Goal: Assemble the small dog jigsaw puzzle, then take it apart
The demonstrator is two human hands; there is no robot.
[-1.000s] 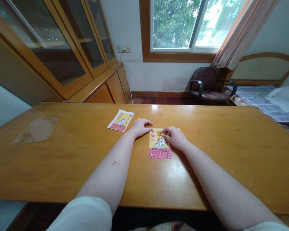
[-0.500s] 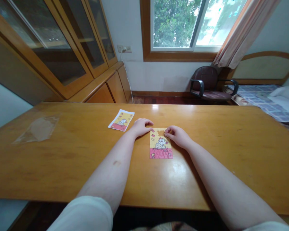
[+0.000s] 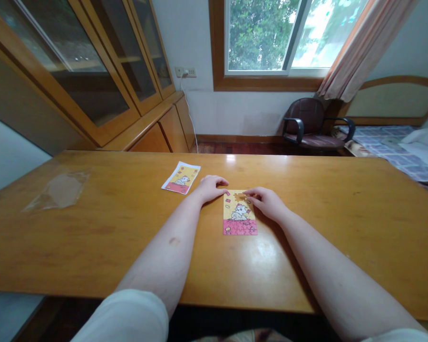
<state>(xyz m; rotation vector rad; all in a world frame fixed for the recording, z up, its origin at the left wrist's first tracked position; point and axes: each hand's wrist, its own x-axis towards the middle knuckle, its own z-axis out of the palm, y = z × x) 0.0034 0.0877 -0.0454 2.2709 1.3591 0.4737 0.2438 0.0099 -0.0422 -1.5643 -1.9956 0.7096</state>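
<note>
A jigsaw puzzle (image 3: 235, 213) lies flat on the table, showing a white cartoon animal on yellow above a pink band. An irregular gap near its top edge shows bare wood. My left hand (image 3: 211, 188) rests by the puzzle's upper left corner, thumb on or close to its edge and fingers apart, holding nothing. Over the upper right part is my right hand (image 3: 266, 200), its thumb and index finger slightly parted beside the gap. No piece shows between them. To the left of my left hand lies a reference picture card (image 3: 181, 178) with the same design.
A crumpled clear plastic bag (image 3: 60, 190) lies at the left of the wooden table (image 3: 128, 237). Beyond the table stand a glass-door cabinet (image 3: 135, 107), a dark red armchair (image 3: 308, 118) and a bed (image 3: 381, 142). A white cord (image 3: 188, 107) hangs from the wall outlet.
The thumb and index finger of my right hand have moved apart. The gap in the puzzle looks smaller, with a piece now showing on its right side. My left hand stays put.
</note>
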